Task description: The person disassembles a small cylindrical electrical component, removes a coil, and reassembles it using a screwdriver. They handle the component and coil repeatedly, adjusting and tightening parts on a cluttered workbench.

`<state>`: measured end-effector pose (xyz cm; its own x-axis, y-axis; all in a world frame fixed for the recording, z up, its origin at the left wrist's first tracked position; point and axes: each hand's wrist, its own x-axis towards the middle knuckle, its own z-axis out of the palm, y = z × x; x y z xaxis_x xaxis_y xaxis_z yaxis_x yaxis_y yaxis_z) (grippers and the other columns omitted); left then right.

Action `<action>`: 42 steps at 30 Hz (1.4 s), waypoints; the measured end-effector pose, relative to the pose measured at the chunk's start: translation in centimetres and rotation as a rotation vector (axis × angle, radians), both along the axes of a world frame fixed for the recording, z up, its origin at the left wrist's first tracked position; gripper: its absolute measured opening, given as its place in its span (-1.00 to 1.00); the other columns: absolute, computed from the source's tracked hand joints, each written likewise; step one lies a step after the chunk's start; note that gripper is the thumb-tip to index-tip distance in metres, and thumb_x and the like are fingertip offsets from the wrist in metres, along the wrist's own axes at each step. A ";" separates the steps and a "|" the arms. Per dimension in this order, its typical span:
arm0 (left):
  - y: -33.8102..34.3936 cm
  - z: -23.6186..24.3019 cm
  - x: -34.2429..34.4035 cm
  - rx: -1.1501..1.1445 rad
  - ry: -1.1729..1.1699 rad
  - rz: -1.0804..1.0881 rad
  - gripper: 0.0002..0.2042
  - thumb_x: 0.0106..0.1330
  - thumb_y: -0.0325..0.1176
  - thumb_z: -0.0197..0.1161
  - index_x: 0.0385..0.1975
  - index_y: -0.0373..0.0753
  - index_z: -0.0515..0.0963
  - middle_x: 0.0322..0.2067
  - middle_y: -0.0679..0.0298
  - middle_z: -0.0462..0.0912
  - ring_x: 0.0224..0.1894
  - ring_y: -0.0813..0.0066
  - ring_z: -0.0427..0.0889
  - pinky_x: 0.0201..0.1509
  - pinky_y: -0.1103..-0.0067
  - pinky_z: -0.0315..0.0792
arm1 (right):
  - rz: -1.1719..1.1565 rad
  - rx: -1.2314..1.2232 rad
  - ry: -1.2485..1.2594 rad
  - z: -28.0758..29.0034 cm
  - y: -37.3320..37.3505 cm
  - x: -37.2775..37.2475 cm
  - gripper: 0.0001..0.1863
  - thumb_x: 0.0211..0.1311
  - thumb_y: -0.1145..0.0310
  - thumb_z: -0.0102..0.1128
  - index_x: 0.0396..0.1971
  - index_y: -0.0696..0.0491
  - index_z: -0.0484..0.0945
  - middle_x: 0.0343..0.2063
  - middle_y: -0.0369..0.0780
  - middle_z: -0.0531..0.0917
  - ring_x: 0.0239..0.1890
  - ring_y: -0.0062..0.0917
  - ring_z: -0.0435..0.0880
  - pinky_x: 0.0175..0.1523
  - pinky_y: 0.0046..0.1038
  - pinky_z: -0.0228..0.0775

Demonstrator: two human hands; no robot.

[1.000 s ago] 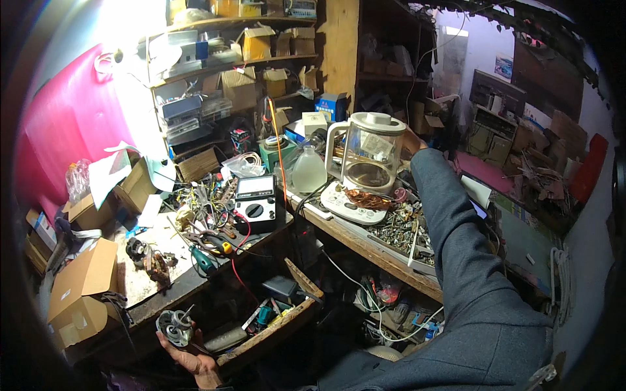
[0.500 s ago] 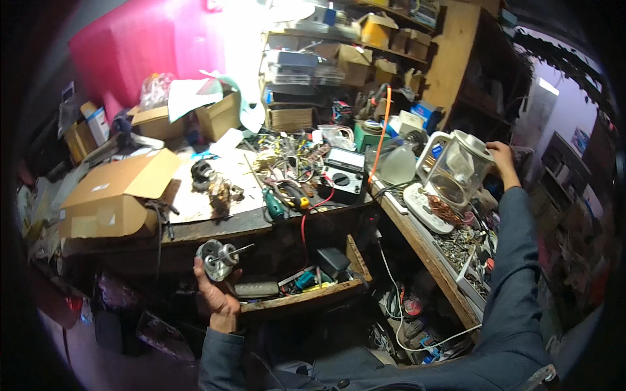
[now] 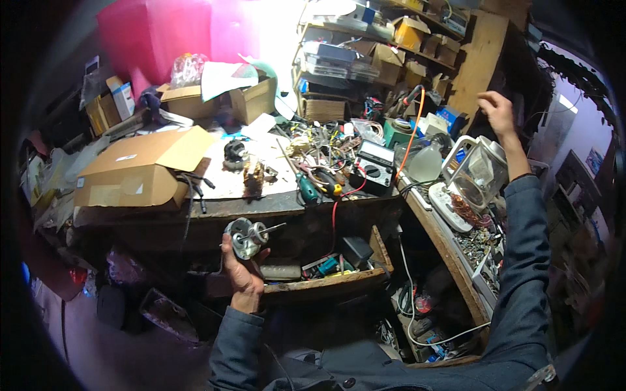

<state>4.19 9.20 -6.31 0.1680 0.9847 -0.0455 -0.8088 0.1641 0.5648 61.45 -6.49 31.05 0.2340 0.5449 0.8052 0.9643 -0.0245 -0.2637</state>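
Note:
My left hand (image 3: 244,274) is wrapped round the lower side of a round grey metal motor part (image 3: 248,238), holding it in front of the bench edge. A thin shaft sticks out of it toward the right. My right hand (image 3: 497,112) is raised at the far right, fingers loosely bent, with nothing visible in them. Just below it stands a clear jug (image 3: 484,171) with a white handle, tilted. Next to the jug lie a white base (image 3: 450,205) and a bundle of copper wire (image 3: 464,210). A copper winding (image 3: 254,177) rests on the bench top.
An open drawer (image 3: 326,282) with tools juts out below the bench. On the bench are a cardboard box (image 3: 134,171), a multimeter (image 3: 373,168), a green-handled tool (image 3: 305,188) and pliers (image 3: 326,179). Loose screws (image 3: 466,251) cover a tray at right. An orange cable (image 3: 416,133) rises behind.
My right hand has let go of the jug's top and risen above it. The left hand still holds the motor part. The whole view has shifted, so the bench appears farther right.

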 end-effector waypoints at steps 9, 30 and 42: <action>-0.3 1.6 -0.2 -0.030 0.055 0.055 -0.40 0.35 0.30 0.14 0.00 -0.16 0.59 -0.26 0.27 0.76 -0.33 0.37 0.76 -0.34 0.47 0.70 | 0.312 -0.561 -0.102 -15.0 16.7 -26.3 -0.85 0.15 0.31 0.26 -0.45 0.07 0.69 -0.52 -0.12 0.70 -0.45 -0.33 0.71 -0.27 -0.32 0.57; -0.3 2.2 -0.4 0.021 0.119 0.027 -0.43 0.38 0.27 0.14 0.21 0.02 0.47 -0.11 0.32 0.74 -0.28 0.39 0.73 -0.27 0.52 0.60 | 0.193 -0.277 -0.166 -24.1 20.1 -35.3 -0.86 0.10 0.34 0.27 -0.37 0.07 0.60 -0.40 -0.04 0.67 -0.29 -0.09 0.68 -0.24 -0.08 0.49; -0.8 2.6 -1.1 -0.074 -0.036 -0.050 -0.40 0.38 0.33 0.08 -0.07 -0.14 0.65 -0.28 0.27 0.79 -0.37 0.33 0.78 -0.41 0.52 0.68 | -0.587 -0.329 -0.161 -22.2 -8.8 -20.5 -0.88 0.23 0.57 0.04 -0.35 0.14 0.58 -0.40 -0.01 0.62 -0.29 -0.11 0.63 -0.19 -0.16 0.46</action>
